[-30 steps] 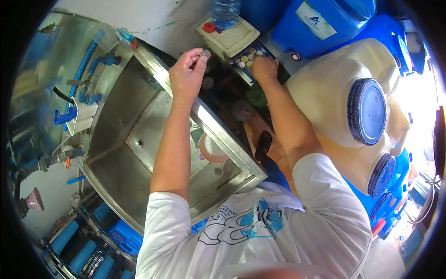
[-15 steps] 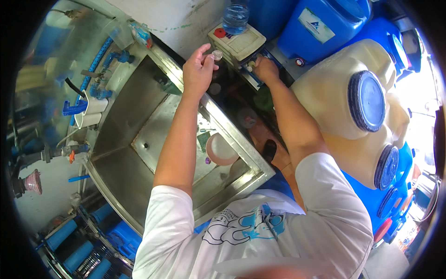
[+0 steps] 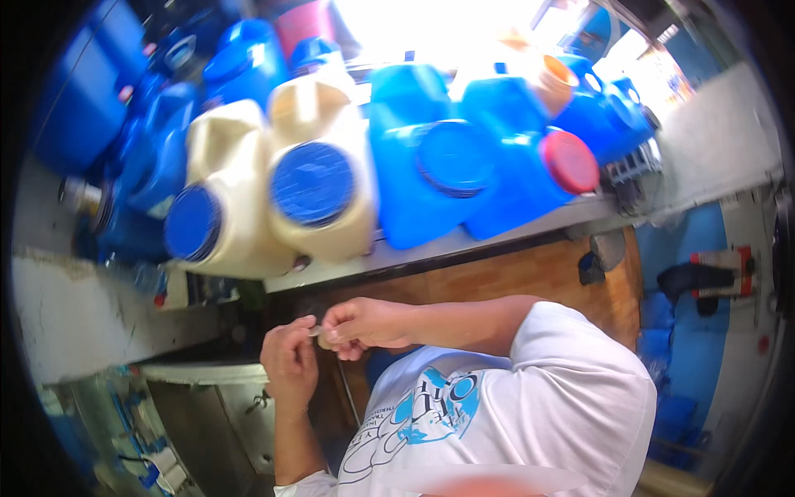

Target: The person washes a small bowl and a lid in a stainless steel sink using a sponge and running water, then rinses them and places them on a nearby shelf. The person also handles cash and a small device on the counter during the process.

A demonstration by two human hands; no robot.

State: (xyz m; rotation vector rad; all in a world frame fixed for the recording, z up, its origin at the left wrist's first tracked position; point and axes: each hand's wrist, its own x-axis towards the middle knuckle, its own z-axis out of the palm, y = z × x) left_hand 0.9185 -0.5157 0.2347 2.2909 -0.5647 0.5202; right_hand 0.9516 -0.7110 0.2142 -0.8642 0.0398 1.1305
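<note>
My left hand (image 3: pixel 290 360) and my right hand (image 3: pixel 360 323) meet in front of my chest, fingertips nearly touching. Between them shows a small, pale, round piece (image 3: pixel 315 330) that looks like a coin. The left thumb and fingers pinch it from one side. My right fingers are curled in, closed around what seem to be more coins; the palm hides most of them, and motion blurs the detail.
Beyond my hands, a ledge (image 3: pixel 414 269) bears cream jugs (image 3: pixel 240 236) with blue lids and blue jugs (image 3: pixel 414 211), one red-lidded. A steel sink (image 3: pixel 203 414) stands at lower left. Wooden-looking flooring (image 3: pixel 489 286) shows below the ledge. Bottles and a pale box stand at left.
My view has swung right, from the sink towards the row of jugs. The right hand has left the small coin box beside the sink and come together with the left hand.
</note>
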